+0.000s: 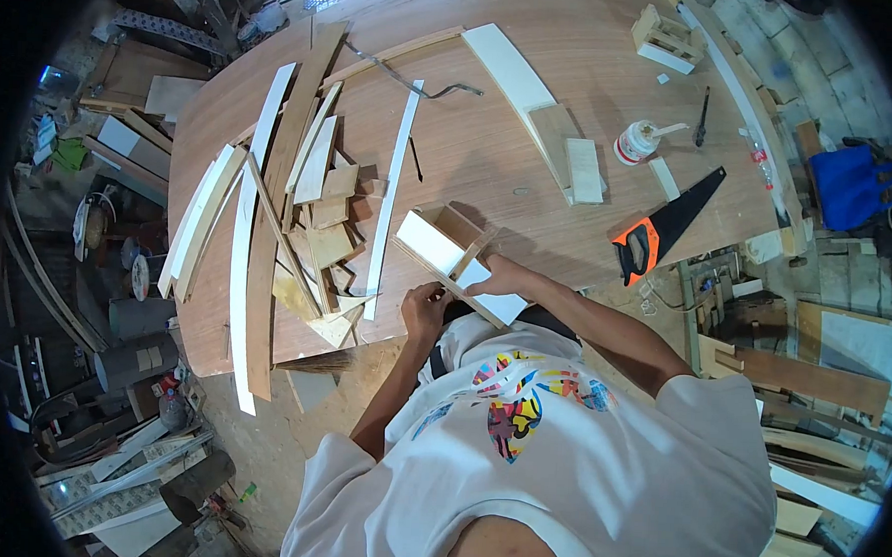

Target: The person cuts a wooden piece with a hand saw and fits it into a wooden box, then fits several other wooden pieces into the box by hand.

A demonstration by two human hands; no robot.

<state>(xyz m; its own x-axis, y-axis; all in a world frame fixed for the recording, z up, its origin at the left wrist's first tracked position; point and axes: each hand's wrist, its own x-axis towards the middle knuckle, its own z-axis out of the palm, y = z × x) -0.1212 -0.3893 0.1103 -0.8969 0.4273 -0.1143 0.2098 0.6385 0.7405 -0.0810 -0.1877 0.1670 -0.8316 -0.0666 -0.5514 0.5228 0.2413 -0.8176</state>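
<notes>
A small open-topped wooden box [431, 235] with white outer panels lies at the table's near edge, close against my body. My right hand [503, 277] reaches over its near end, with the thumb and fingers closed around part of the frame. At the box's lower left edge, my left hand [425, 310] has its fingers bent together in a pinch. Whatever lies between those fingertips is too small to make out. A long white strip [395, 197] rests on the table to the left of the box.
Wood strips and offcuts [329, 214] are piled on the left of the table [442, 139]. To the right lie an orange-handled saw [647, 242], a glue tub [635, 143] and a dark slim tool [702, 118]. A curved white-faced board [515, 72] and another small wooden box [668, 37] sit farther back.
</notes>
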